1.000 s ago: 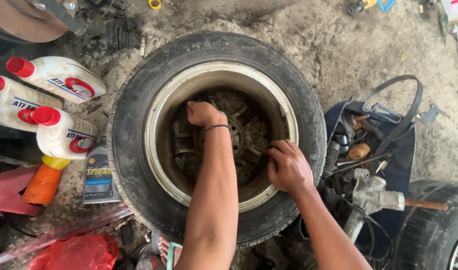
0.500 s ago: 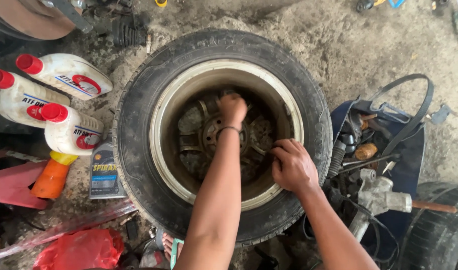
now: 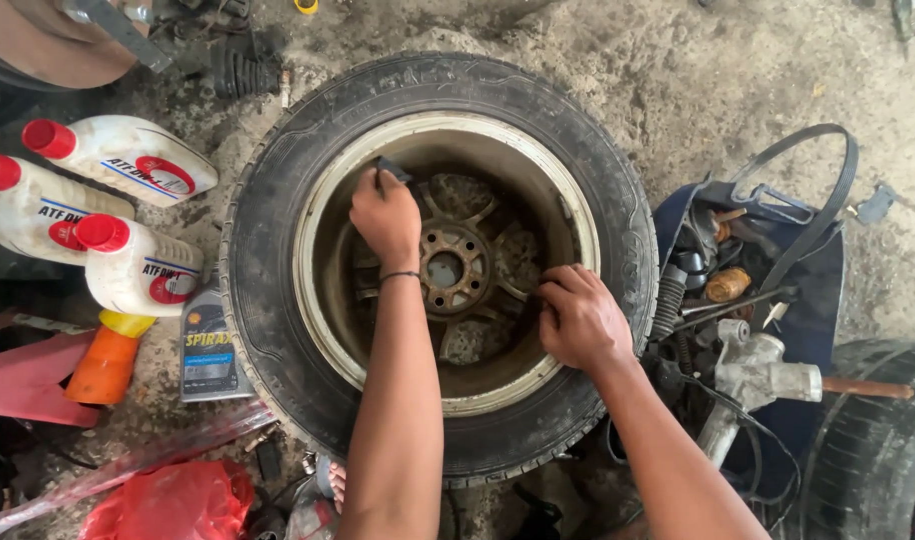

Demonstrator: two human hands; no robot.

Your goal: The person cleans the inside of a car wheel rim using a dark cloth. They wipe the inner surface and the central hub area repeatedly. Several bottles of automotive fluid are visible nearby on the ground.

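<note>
White plastic oil bottles (image 3: 128, 160) with red caps and red-and-blue labels lie left of the tyre (image 3: 278, 260), with an orange cone-shaped spout (image 3: 108, 355) and a small grey can (image 3: 206, 345) below them. Inside the rusty rim (image 3: 448, 270), the left hand (image 3: 388, 215) pinches a small dark pad (image 3: 391, 170); hard to tell what it is. The right hand (image 3: 578, 320) is curled on the rim's edge, fingertips hidden.

Dusty grey concrete floor (image 3: 738, 70), oil-stained, strewn with clutter, flat daylight, no walls visible
</note>
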